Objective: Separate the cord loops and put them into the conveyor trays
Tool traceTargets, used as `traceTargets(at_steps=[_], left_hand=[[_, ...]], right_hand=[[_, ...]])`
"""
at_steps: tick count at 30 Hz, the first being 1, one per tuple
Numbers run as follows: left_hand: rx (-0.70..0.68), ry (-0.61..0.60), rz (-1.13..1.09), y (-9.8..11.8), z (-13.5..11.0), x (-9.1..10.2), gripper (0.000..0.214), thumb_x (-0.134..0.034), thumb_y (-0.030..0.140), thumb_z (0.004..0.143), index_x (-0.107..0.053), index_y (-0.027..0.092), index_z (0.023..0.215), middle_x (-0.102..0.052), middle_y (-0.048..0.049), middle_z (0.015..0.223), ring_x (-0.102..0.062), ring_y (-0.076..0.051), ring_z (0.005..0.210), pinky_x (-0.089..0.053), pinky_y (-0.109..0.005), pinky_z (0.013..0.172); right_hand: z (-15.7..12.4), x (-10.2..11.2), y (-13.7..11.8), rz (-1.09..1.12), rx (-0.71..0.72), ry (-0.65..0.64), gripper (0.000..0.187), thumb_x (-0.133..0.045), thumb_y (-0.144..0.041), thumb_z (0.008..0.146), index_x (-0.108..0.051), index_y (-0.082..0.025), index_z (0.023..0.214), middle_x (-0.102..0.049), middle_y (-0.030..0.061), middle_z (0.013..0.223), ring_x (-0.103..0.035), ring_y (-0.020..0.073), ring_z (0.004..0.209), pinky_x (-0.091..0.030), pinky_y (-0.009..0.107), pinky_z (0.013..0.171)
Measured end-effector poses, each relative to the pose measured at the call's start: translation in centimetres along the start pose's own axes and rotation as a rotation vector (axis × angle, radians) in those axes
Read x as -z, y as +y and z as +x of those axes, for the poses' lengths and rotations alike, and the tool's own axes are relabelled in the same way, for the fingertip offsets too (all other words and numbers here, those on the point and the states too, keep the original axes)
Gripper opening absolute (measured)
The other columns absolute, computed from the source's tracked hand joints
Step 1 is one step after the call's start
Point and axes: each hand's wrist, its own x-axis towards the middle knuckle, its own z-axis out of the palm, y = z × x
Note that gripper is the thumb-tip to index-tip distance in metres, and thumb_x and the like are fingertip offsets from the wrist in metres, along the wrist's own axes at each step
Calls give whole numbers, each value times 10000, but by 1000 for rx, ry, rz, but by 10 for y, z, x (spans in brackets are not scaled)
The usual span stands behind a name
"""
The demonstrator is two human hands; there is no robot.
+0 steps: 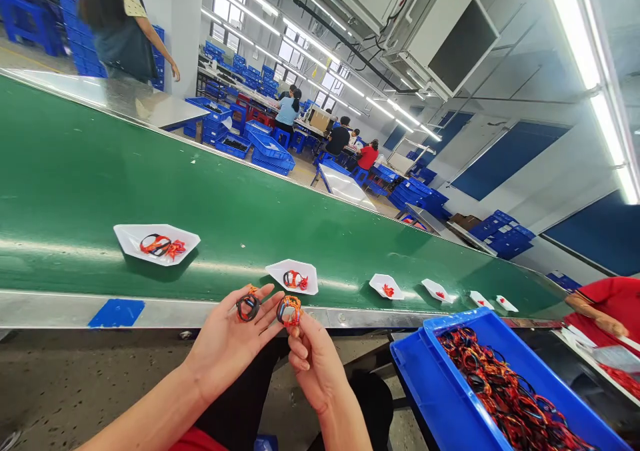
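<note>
My left hand (231,327) is turned palm up with its fingers loosely extended. A looped bundle of black and orange bands (247,308) rests in it, near the thumb. Close beside it, my right hand (316,357) pinches a second looped bundle of orange and black bands (289,311) between thumb and fingers. The fingertips of both hands nearly meet at this second bundle. Just beyond them, a white angular tray (305,267) sits on the green belt. Inside that tray lie a banded loop (291,279) and a small red piece.
Another filled white tray (125,237) sits left on the green conveyor belt (150,171), with several smaller ones to the right. A blue bin (430,357) full of similar bundles stands at my right. A co-worker's hand (611,324) is at far right. Blue tape (117,313) marks the metal edge.
</note>
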Motion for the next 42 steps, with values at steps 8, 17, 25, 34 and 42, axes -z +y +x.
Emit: traceTargets(at_steps=[8, 17, 25, 34, 42], left_hand=[[23, 12, 3, -1, 0, 0, 232, -546, 203, 793, -621, 86, 978, -638, -187, 1059, -585, -280, 1078, -509, -432, 885], [18, 18, 18, -4, 2, -1, 261, -537, 189, 797, -617, 81, 1021, -625, -198, 1106, -579, -296, 1088, -512, -445, 893], [-69, 64, 156, -2, 6, 3, 220, -564, 139, 796, -635, 71, 993, -656, -193, 1045, -607, -282, 1044, -535, -397, 866], [-63, 20, 187, -7, 8, 3, 209, -577, 177, 794, -648, 79, 964, -666, -181, 1024, -612, -272, 1031, -512, -403, 897], [-35, -47, 264, -11, 6, 5, 196, -523, 195, 830, -652, 114, 954, -673, -131, 961, -642, -217, 912, -536, -331, 793]], right_hand=[[1, 7, 8, 235, -120, 13, 265, -761, -273, 679, -628, -110, 840, -456, -55, 632, -265, -29, 403, -197, 58, 313], [3, 11, 4, 234, -105, 34, 273, -756, -276, 665, -616, -127, 845, -440, -57, 630, -246, -11, 408, -190, 76, 320], [29, 67, -79, -973, 553, 549, 297, -552, -462, 759, -612, -172, 748, -544, 7, 644, -429, 117, 507, -350, 240, 484], [10, 36, -73, -1154, 592, 438, 311, -573, -371, 776, -656, -207, 1026, -646, 52, 815, -505, 157, 568, -381, 281, 579], [-11, -17, 7, -910, 482, -21, 135, -594, -341, 807, -655, -228, 767, -587, 5, 663, -430, 94, 507, -326, 212, 476]])
